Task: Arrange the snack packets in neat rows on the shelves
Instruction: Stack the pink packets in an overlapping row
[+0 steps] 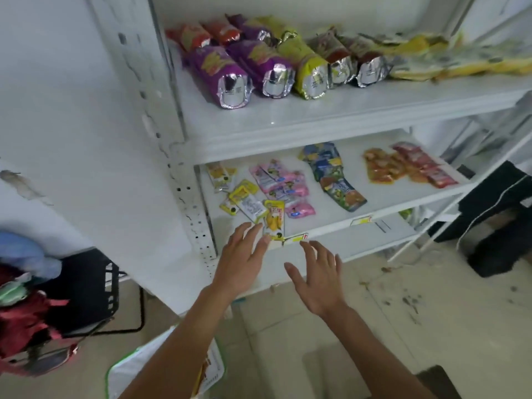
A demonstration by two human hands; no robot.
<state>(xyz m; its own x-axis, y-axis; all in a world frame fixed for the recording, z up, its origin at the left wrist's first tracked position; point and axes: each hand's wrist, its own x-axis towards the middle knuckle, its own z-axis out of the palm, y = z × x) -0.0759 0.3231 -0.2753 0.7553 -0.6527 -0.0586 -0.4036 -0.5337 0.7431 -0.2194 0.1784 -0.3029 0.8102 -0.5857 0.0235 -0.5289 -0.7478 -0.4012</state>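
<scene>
Bare white surface runs along the front of the lower shelf point(331, 223) between the pink packets point(283, 184) and the blue-green packets point(334, 174), and again between those and the orange packets point(380, 167). The upper shelf point(316, 122) overhangs this opening from above. At the left, the perforated upright point(193, 208) bounds the reach. Yellow packets point(250, 203) crowd the front left corner, one lying at the very edge.
</scene>
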